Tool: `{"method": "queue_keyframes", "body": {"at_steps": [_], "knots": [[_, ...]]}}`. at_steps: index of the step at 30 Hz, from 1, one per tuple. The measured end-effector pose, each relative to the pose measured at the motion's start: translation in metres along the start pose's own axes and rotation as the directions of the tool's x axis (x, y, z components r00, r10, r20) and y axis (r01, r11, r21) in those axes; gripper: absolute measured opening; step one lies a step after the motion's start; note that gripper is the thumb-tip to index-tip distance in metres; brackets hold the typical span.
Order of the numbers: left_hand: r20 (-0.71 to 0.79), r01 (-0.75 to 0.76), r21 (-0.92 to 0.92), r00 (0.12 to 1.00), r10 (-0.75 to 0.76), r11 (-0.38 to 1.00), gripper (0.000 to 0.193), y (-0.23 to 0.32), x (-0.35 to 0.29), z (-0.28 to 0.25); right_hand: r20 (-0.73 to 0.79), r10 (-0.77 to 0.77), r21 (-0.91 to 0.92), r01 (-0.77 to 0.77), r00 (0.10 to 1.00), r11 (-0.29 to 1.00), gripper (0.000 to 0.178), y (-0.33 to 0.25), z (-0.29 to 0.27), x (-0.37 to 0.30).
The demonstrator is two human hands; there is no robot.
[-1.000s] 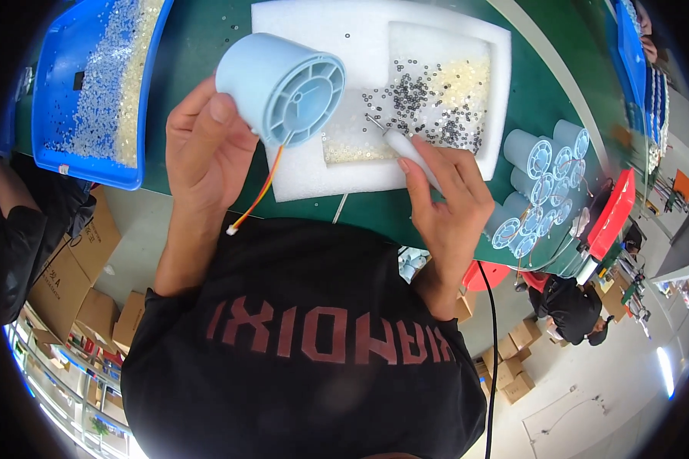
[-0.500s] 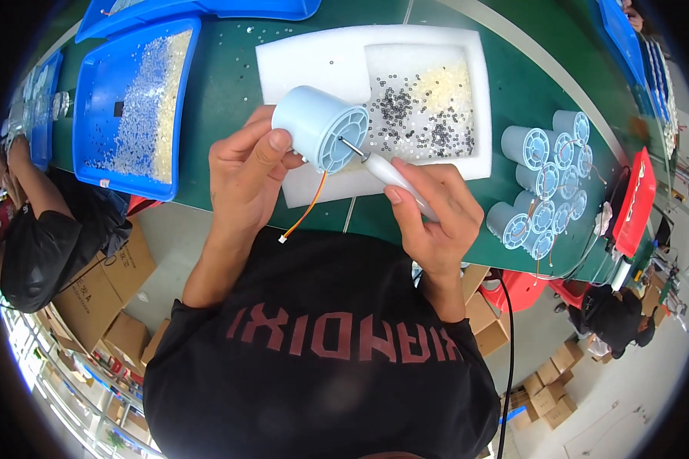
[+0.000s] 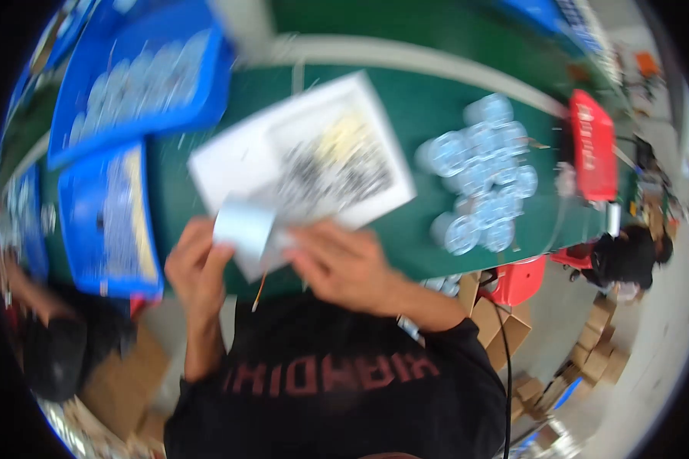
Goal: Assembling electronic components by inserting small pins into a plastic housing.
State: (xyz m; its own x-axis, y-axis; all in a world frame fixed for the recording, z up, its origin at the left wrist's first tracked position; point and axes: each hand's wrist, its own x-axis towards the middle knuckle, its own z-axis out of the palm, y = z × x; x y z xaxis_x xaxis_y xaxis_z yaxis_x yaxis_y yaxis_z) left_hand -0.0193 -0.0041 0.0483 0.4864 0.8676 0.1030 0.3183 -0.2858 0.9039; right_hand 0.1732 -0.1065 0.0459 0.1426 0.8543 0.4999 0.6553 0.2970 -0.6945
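My left hand (image 3: 195, 264) is closed around a pale blue plastic cylinder (image 3: 243, 223), thumb on its near side. A short orange and red cable (image 3: 260, 291) hangs below the cylinder. At its right end my right hand (image 3: 337, 260) is closed, fingers bunched. The white-handled screwdriver from the earlier frame is mostly hidden and smeared here; only a pale blur shows by the right fingertips. Behind both hands lies a white foam tray (image 3: 230, 164) with small black and cream parts in its recess.
Several similar blue cylinders (image 3: 486, 172) stand grouped on the green table (image 3: 406, 245). Left are a blue bin (image 3: 84, 279) of tiny parts and another blue bin (image 3: 218, 92) of cylinders. A red container (image 3: 593, 145) lies far right. Another person (image 3: 61, 344) sits at left.
The view has shifted and blurred, so more of the table's far side shows. The cylinder's ribbed end has turned away from view, and my right hand lies more sideways against it.
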Motion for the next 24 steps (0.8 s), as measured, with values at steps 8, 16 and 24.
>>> {"method": "queue_keyframes", "body": {"at_steps": [8,16,24], "knots": [[-0.002,-0.085,-0.155,0.996,0.086,0.984,0.017,0.007,0.007,-0.012,0.71,0.474,0.63,-0.771,0.52,-0.098,0.023,0.004,0.016,-0.001],[-0.119,-0.245,-0.363,0.969,0.217,0.899,0.055,0.012,0.024,0.007,-0.154,-0.226,-0.175,0.199,0.962,0.964,0.041,0.017,0.018,0.023],[-0.166,-0.388,-0.081,0.913,0.372,0.918,0.091,-0.005,0.024,0.012,0.204,-0.138,-0.126,0.165,0.969,0.978,0.046,-0.007,-0.003,0.025]]}}
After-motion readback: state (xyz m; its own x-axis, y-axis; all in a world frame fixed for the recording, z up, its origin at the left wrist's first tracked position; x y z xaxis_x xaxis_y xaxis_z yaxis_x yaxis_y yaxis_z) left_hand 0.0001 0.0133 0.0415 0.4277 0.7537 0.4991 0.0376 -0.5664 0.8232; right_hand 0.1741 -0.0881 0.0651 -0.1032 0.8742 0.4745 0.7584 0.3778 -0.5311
